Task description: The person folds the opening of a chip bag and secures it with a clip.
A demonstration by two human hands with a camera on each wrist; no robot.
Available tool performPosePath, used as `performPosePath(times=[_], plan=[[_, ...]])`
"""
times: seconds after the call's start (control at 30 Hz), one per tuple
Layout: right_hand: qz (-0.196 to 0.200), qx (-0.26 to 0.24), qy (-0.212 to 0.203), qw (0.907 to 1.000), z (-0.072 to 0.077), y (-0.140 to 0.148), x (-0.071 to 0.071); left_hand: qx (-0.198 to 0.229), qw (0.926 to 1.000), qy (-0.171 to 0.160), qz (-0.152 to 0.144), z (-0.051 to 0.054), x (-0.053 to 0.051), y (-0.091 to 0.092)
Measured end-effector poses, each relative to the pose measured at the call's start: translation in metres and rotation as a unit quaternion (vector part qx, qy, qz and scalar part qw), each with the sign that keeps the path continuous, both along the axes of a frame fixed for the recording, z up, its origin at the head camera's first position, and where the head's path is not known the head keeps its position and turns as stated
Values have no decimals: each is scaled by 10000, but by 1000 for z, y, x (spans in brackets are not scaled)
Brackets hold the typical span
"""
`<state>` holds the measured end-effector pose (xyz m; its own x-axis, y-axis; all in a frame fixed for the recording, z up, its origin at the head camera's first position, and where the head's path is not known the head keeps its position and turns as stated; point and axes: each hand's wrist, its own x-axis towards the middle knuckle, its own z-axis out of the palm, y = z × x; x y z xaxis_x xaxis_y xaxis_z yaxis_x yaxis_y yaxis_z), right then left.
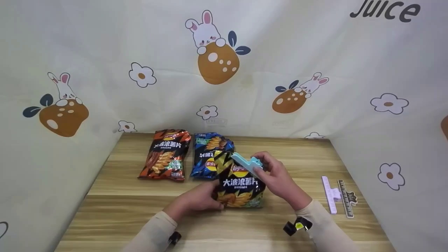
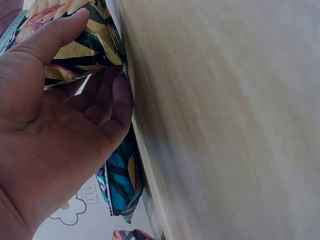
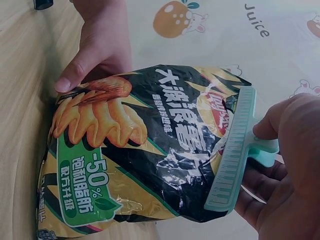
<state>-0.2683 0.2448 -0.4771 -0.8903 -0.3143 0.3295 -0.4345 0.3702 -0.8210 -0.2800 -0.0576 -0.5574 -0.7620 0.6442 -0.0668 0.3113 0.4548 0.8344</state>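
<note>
Pale sleeves (image 1: 330, 227) nearest, right hand (image 1: 278, 176) with grip pinching mint clip (image 1: 241, 160) along top edge of black-and-gold chip bag (image 1: 239, 185), left hand (image 1: 199, 198) holding its lower side, before blue bag (image 1: 204, 154)

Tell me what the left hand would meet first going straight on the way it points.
The left hand would meet the black-and-gold chip bag, which sits between its thumb and fingers; depth beyond that is unclear.
</note>
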Motion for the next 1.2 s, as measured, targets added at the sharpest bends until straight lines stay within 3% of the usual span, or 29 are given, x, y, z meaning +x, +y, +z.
performPosePath(times=[0.23,0.57,0.83,1.0,1.2], plan=[[-59,150,59,9999,0,3,-2,-29,9998,-188,12,-1,0,1],[-210,167,165,9995,9,9,-11,460,9970,-619,-117,6,4,3],[-621,179,290,9975,16,16,-25,385,9976,-553,129,14,11,6],[-781,-37,87,9969,20,19,-32,445,9972,-556,212,15,15,13],[-919,-99,-142,9956,24,23,-37,638,9969,-246,399,16,16,21]])
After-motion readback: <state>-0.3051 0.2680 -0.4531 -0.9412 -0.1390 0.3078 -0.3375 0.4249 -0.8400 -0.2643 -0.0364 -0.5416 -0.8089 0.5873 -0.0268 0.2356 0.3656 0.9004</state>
